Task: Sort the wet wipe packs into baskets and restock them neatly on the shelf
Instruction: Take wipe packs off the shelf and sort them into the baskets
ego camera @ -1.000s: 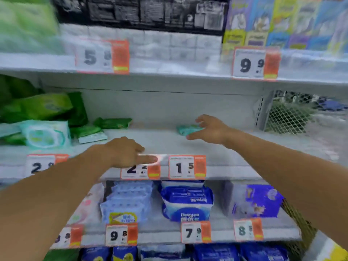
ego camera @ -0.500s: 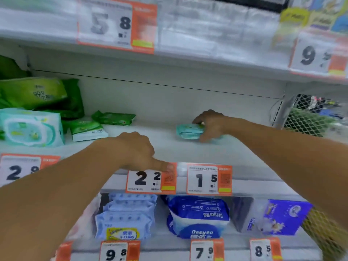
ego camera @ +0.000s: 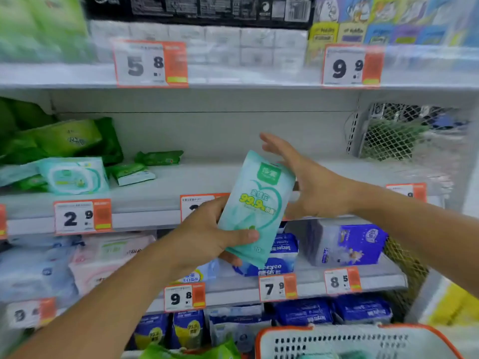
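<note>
The left hand (ego camera: 207, 237) grips one mint wipe pack (ego camera: 255, 206), the right hand (ego camera: 308, 182) is spread and holds nothing, and the green packs (ego camera: 131, 172) are not yet sorted into the basket (ego camera: 363, 340).

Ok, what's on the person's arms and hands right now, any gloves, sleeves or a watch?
Nothing worn that shows. The left hand and right hand are bare, no gloves, rings or watch visible. Both forearms are bare to the frame edge; no sleeve in view.

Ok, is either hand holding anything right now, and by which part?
The left hand grips the teal wet wipe pack by its lower end, thumb across the front. The right hand is open beside the pack's top, gripping nothing.
</note>
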Tool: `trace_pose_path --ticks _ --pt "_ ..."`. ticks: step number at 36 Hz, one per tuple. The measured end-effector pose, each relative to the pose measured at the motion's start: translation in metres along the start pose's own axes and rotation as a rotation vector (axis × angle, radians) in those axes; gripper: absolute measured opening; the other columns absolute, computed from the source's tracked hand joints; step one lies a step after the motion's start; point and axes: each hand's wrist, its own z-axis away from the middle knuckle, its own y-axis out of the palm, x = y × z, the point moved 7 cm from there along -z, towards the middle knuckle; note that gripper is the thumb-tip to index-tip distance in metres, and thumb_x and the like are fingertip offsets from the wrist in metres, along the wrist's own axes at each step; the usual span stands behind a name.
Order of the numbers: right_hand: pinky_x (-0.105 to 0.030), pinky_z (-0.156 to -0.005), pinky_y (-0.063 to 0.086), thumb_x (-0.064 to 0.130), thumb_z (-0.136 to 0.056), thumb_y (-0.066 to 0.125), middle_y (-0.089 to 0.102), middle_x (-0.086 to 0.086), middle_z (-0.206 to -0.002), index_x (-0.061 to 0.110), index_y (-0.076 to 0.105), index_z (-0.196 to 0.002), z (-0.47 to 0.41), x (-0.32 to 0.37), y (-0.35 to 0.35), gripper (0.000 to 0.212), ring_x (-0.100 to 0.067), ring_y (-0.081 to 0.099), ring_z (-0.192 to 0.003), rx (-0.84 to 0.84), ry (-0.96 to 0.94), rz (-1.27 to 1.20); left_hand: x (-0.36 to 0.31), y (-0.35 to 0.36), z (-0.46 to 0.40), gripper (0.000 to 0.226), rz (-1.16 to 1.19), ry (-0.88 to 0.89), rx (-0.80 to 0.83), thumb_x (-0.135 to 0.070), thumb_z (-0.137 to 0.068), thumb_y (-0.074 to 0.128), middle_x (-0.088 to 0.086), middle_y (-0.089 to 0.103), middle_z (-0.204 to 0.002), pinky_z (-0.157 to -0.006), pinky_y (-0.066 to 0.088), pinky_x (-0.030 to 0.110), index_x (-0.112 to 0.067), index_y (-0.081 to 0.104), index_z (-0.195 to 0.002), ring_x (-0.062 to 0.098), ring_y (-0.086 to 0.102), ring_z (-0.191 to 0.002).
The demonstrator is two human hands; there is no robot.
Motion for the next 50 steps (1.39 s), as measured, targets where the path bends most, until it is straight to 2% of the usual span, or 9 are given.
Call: trace_pose_path --ticks 5,10,14,18,27,32,37,41,50 --pt "-0.047 -0.099 0.053 -0.008 -0.080 0.063 0.059 -0.022 -0.136 0.011 0.049 -0.141 0.029 -0.012 0.012 0.066 -0.040 0.058 -0.125 0.260 0.268 -0.766 0.005 0.016 -0.002 0.038 -0.001 0.000 -0.038 -0.005 -0.081 0.077 -0.001 0.076 -0.104 -0.056 0.057 0.031 -0.022 0.064 -0.113 0.021 0.074 -0.085" --pt "-0.046 -0.088 0.059 0.009 -0.087 0.067 0.071 -0.019 -0.118 0.005 0.060 -0.124 0.046 -0.035 0.003 0.038 -0.036 0.069 -0.109 0.147 0.333 -0.637 0.005 0.031 -0.010 0.049 -0.140 -0.053 0.017 -0.024 -0.073 0.087 0.001 0.074 -0.108 -0.065 0.061 0.039 -0.019 0.063 -0.115 0.021 0.074 -0.092" --pt "-0.037 -0.070 0.063 0.002 -0.089 0.067 0.070 -0.018 -0.118 0.003 0.060 -0.125 0.084 -0.063 0.008 0.037 -0.031 0.071 -0.100 0.402 0.573 -0.518 -0.001 0.030 -0.013 0.066 -0.428 -0.060 0.047 -0.058 -0.057 0.083 -0.006 0.074 -0.099 -0.075 0.056 0.034 -0.027 0.063 -0.112 0.016 0.070 -0.091" --pt "-0.052 -0.083 0.060 0.013 -0.091 0.071 0.060 -0.017 -0.132 0.012 0.058 -0.132 0.108 -0.095 0.021 0.042 -0.035 0.068 -0.101 0.685 0.726 0.117 0.001 0.027 -0.022 0.038 -0.595 -0.019 0.018 -0.043 -0.082 0.074 -0.010 0.072 -0.098 -0.078 0.053 0.030 -0.027 0.063 -0.115 0.010 0.067 -0.092" --pt "-0.043 -0.079 0.058 0.010 -0.088 0.073 0.071 -0.003 -0.102 0.016 0.063 -0.120 -0.038 0.031 0.041 0.034 -0.029 0.069 -0.084 0.161 0.193 -0.030 -0.022 -0.147 0.033 0.016 -0.639 0.259 -0.783 -0.020 -0.080 0.080 0.001 0.069 -0.082 -0.073 0.054 0.031 -0.016 0.067 -0.089 0.018 0.066 -0.071" --pt "-0.034 -0.095 0.053 0.029 -0.078 0.084 0.059 -0.005 -0.127 0.016 0.054 -0.135 -0.135 0.057 0.106 0.066 -0.022 0.064 -0.107 0.046 0.209 -0.149 0.008 -0.274 0.113 0.046 -0.696 0.054 -1.180 -0.019 -0.078 0.080 0.009 0.064 -0.116 -0.095 0.049 0.041 -0.011 0.060 -0.119 0.029 0.062 -0.106" --pt "-0.035 -0.095 0.051 0.036 -0.076 0.085 0.042 -0.002 -0.149 0.018 0.031 -0.153 -0.220 0.058 0.184 0.097 -0.019 0.051 -0.120 0.128 0.395 -0.365 0.040 -0.335 0.128 0.081 -0.917 -0.278 -0.990 -0.044 -0.085 0.072 0.011 0.045 -0.148 -0.106 0.040 0.036 -0.011 0.037 -0.150 0.029 0.052 -0.128" --pt "-0.033 -0.085 0.050 0.031 -0.074 0.088 0.047 -0.004 -0.145 0.014 0.025 -0.155 -0.272 0.067 0.223 0.104 -0.021 0.054 -0.115 0.097 0.400 -0.402 0.050 -0.366 0.115 0.064 -1.046 -0.309 -0.852 -0.044 -0.097 0.054 0.013 0.044 -0.147 -0.106 0.040 0.036 -0.009 0.037 -0.148 0.029 0.050 -0.128" --pt "-0.045 -0.087 0.060 0.036 -0.065 0.093 0.075 -0.011 -0.099 0.010 0.068 -0.103 -0.342 0.083 0.249 0.053 -0.027 0.073 -0.094 0.149 0.337 -0.069 0.035 -0.435 0.073 0.074 -1.097 -0.318 -0.901 -0.025 -0.079 0.078 0.013 0.058 -0.130 -0.093 0.048 0.036 -0.010 0.043 -0.143 0.031 0.058 -0.113"
